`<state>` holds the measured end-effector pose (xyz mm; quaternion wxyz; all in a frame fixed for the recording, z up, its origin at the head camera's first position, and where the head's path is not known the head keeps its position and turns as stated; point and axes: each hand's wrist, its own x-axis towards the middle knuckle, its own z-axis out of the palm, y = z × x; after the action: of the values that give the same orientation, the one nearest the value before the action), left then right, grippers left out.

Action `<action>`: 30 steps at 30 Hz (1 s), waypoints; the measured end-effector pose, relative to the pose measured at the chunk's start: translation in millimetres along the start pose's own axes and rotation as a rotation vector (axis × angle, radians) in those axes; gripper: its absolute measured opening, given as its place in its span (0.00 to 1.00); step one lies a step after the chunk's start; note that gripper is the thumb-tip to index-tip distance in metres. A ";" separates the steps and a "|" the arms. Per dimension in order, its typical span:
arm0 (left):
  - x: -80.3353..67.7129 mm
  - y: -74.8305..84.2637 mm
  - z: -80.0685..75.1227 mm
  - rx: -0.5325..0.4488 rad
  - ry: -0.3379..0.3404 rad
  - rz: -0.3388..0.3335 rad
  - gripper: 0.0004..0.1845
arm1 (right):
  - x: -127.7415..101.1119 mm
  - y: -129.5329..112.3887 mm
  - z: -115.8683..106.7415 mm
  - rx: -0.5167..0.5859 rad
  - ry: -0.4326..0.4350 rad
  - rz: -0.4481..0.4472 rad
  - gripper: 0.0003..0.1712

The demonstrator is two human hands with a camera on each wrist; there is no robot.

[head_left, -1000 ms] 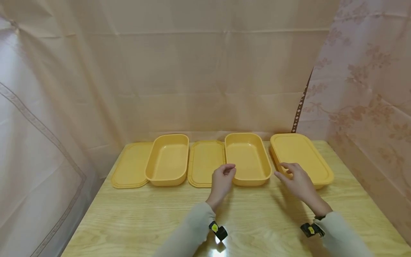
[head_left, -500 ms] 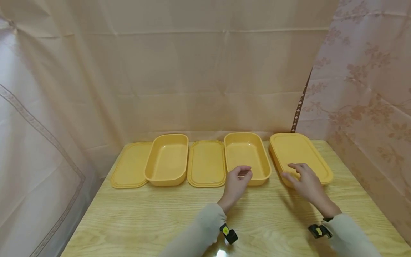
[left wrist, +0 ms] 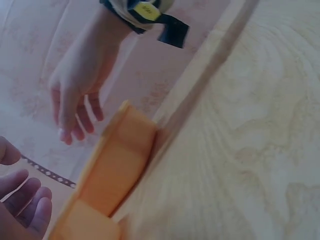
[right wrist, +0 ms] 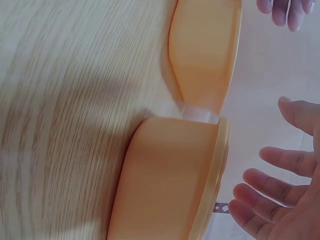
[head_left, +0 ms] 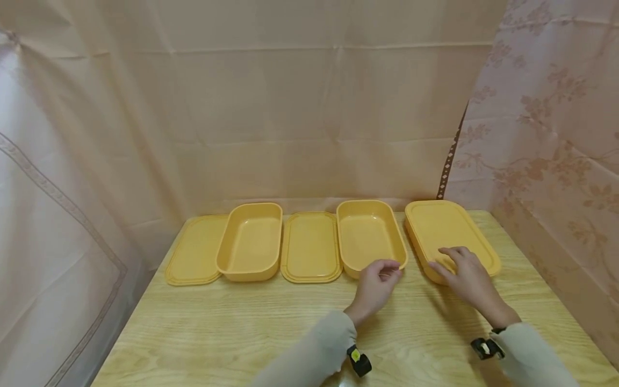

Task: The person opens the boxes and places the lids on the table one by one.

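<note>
In the head view my left hand (head_left: 375, 290) hovers by the near right corner of a bare yellow plastic box (head_left: 368, 236). Its fingers are loosely bent, with nothing in them. My right hand (head_left: 468, 282) hangs over the near left edge of a box with its lid on (head_left: 450, 228), fingers relaxed and holding nothing. From the right wrist, a gap shows between the right hand (right wrist: 285, 195) and the lidded box (right wrist: 165, 175). The left wrist view has the left hand (left wrist: 22, 200) at the lower left and the right hand (left wrist: 82, 90) beyond it.
Left of the bare box lies a loose lid (head_left: 311, 248), then another lidless box (head_left: 251, 242) and a second lid (head_left: 195, 250) at the far left. All stand in a row on a wooden table (head_left: 217, 333) against a curtain (head_left: 271, 118).
My left hand has moved right, from the middle lid's edge across to the bare box's near right corner. The right hand has shifted slightly right over the lidded box. The boxes stay put.
</note>
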<state>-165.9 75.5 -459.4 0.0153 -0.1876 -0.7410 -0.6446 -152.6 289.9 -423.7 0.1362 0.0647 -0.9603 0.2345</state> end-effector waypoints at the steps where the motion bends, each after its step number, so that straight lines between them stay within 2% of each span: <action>1: -0.1 -1.2 1.9 0.000 -0.002 -0.003 0.11 | 0.0 0.7 0.1 -0.006 -0.004 -0.001 0.30; 8: -1.0 -9.3 13.0 0.040 -0.057 0.007 0.12 | 0.0 6.1 1.4 -0.050 0.010 -0.030 0.29; 14: -1.8 -13.3 22.4 0.059 -0.084 -0.009 0.11 | -1.2 9.5 1.9 -0.068 -0.030 -0.011 0.30; 26: -2.2 -21.9 39.5 0.084 -0.061 -0.118 0.11 | -8.0 14.1 9.0 -0.115 -0.039 -0.035 0.28; 30: -2.5 -24.7 46.3 0.083 -0.058 -0.163 0.13 | -8.8 15.8 11.0 -0.126 -0.017 -0.049 0.27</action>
<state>-160.9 116.8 -491.3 -0.0511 -0.1447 -0.7801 -0.6066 -149.7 299.3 -442.5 0.1374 0.0814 -0.9724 0.1699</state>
